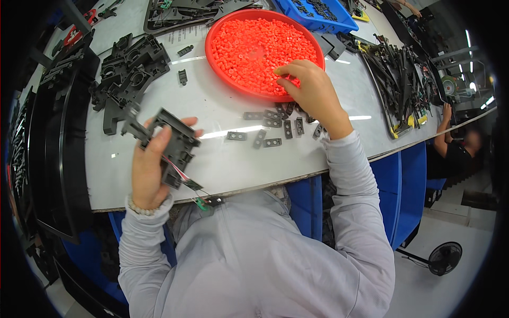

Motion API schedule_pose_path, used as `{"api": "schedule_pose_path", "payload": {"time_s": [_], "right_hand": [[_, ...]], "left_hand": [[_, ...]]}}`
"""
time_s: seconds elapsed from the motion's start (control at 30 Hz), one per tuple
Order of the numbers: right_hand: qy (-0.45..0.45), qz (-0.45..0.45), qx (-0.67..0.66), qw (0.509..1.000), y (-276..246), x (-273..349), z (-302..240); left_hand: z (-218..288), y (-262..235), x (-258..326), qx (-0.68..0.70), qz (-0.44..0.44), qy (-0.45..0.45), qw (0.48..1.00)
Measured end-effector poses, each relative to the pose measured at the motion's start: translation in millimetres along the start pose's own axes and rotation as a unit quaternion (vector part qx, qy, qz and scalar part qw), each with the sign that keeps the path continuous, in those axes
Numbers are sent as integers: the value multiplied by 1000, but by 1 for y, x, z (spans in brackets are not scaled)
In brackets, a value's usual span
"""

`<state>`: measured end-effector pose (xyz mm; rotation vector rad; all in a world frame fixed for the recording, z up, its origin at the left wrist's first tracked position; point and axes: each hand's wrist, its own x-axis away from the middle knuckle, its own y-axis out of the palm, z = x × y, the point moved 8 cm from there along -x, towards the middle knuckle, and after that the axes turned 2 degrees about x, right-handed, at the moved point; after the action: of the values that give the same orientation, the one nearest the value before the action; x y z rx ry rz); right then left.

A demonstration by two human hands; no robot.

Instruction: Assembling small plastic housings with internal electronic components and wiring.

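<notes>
My left hand (151,169) is closed round a dark grey plastic housing (177,143), thumb across its near side. Thin red, white and dark wires trail from the housing toward a small green connector (200,203) by the table's front edge. My right hand (313,87) reaches over the near right rim of a round red tray (212,59), fingers curled in a pinch. Small red plastic pieces (254,45) fill the tray. Whatever the right fingertips hold is too small to make out. Several small dark grey two-holed blocks (272,142) lie between the tray and me.
More dark grey housings (130,69) are heaped at the left, near two small dark parts (183,77). A blue bin (339,25) stands behind the tray. At the right lies a tray of dark strips and wires (397,85). Another person (458,151) works beyond, near a floor fan (445,258).
</notes>
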<state>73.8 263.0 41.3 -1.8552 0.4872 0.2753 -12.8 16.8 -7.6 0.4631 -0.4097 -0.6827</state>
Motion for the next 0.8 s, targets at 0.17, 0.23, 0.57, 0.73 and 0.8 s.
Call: {"api": "schedule_pose_path", "payload": {"time_s": [0.17, 0.23, 0.57, 0.73, 0.8], "right_hand": [[39, -40, 4, 998, 17, -16, 21], [44, -78, 7, 996, 28, -21, 18], [63, -75, -35, 995, 42, -22, 24], [27, -26, -35, 999, 39, -22, 22], [10, 9, -25, 1000, 31, -19, 20]], "left_hand": [[29, -38, -31, -43, 51, 26, 997], [35, -59, -33, -93, 64, 50, 992], [64, -127, 12, -357, 257, 125, 889], [78, -134, 29, -537, 329, -16, 777], [79, -131, 35, -536, 337, -22, 773]]}}
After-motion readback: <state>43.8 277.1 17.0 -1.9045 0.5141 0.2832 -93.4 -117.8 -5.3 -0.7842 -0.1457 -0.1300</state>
